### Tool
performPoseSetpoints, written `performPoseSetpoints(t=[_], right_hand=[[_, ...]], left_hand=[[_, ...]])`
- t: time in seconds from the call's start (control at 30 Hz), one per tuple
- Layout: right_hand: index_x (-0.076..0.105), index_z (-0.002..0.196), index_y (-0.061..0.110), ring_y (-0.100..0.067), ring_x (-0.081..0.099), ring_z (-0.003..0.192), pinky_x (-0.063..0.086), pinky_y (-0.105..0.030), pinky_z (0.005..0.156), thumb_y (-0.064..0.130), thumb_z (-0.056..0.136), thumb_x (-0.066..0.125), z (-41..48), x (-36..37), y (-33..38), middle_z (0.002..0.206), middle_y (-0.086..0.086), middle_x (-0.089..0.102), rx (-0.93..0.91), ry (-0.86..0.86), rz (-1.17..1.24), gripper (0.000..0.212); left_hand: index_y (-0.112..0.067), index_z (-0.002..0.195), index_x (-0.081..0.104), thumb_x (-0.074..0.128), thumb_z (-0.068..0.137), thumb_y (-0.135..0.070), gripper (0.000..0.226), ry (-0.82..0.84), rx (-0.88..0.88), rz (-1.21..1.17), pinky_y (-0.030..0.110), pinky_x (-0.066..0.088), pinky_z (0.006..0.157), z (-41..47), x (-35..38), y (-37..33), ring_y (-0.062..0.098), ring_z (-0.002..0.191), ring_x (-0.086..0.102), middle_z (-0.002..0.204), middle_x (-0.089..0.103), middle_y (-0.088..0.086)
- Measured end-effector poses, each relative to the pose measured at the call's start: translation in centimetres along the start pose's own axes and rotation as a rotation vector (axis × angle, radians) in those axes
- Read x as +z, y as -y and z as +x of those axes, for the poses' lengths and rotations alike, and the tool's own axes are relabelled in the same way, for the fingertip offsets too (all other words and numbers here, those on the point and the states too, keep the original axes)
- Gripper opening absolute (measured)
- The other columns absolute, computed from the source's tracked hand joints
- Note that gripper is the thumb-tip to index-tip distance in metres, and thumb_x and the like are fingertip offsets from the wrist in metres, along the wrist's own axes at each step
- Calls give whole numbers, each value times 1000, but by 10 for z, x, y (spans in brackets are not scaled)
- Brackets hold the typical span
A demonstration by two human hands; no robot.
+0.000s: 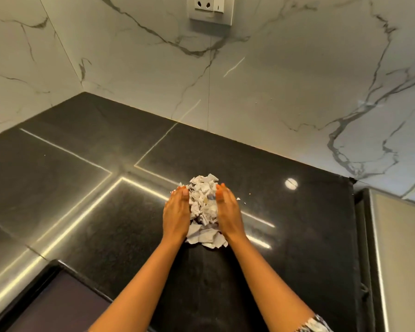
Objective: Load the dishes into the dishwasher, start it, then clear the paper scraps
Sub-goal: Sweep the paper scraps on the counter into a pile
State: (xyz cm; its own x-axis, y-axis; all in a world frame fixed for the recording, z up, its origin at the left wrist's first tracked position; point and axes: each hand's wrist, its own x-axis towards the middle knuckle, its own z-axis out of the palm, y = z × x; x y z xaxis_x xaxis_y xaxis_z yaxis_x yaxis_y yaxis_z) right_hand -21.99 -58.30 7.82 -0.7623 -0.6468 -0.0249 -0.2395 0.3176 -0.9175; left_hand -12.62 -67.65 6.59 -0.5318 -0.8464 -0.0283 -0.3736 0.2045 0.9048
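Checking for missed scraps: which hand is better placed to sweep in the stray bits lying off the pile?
Probably the right hand: the stray bits lie just outside it; the left hand is across the pile.

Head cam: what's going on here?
A person has the paper scraps heaped between both hands on the black countertop. The left hand presses the heap's left side and the right hand its right side, fingers fairly straight. The heap is not lifted. A few tiny bits lie loose to its right.
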Motion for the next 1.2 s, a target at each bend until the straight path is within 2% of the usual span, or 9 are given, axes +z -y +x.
performPoseSetpoints(t=[0.07,0.13,0.37,0.43,0.63,0.77,0.9,1.03,1.2], right_hand=[[45,138,15,-15,35,136,21,-21,111,47,98,27,7,17,3,145,-4,42,2,-23,49,54],[53,131,12,-15,45,128,32,-28,110,32,101,35,10,26,1,137,-5,51,25,-105,161,40],[64,108,22,-21,62,108,49,-41,97,25,97,46,14,32,10,115,-6,66,187,-142,586,21],[65,106,19,-25,63,106,50,-43,95,20,97,48,14,32,16,113,-10,66,200,-172,648,20],[64,106,7,-18,67,90,56,-27,76,9,97,44,3,22,39,99,-7,69,162,-233,821,22],[65,95,11,-17,67,83,54,-32,80,6,97,42,-8,13,53,92,-6,69,146,-237,839,23],[65,101,7,-22,66,87,54,-35,82,8,96,43,-17,8,57,95,-9,68,148,-207,846,22],[62,110,-1,-10,67,76,56,-21,69,8,97,42,-35,5,68,91,-5,68,95,-117,897,25],[66,108,8,-28,66,101,53,-39,89,17,97,45,-86,20,96,108,-14,68,30,11,955,25]], left_hand=[[-19,133,53,25,98,-54,57,-32,-37,-132,30,35,103,-3,9,-12,12,125,46,134,53,-6],[-20,130,55,30,100,-46,47,-59,-98,-306,26,39,97,-6,16,-22,7,115,51,125,55,-9],[-16,113,65,41,101,-27,29,-196,-290,-807,34,53,86,4,32,-36,22,102,66,110,68,9],[-16,108,67,44,99,-22,25,-208,-315,-899,38,54,86,6,33,-39,25,102,66,108,69,10],[-7,113,66,43,98,-19,29,-191,-285,-1118,44,52,91,-1,26,-58,31,104,65,113,67,17],[-10,104,68,47,96,-17,23,-214,-313,-1207,38,56,82,-16,24,-77,31,98,66,111,67,19],[-6,112,67,51,94,-18,27,-276,-313,-1278,44,54,88,-22,27,-79,35,102,65,113,67,21],[-3,114,66,56,90,-19,30,-331,-269,-1351,47,52,91,-36,17,-77,37,105,64,114,66,22],[-7,111,67,51,94,-21,27,-359,-121,-1445,45,51,93,-79,-28,-78,34,106,64,113,67,19]])
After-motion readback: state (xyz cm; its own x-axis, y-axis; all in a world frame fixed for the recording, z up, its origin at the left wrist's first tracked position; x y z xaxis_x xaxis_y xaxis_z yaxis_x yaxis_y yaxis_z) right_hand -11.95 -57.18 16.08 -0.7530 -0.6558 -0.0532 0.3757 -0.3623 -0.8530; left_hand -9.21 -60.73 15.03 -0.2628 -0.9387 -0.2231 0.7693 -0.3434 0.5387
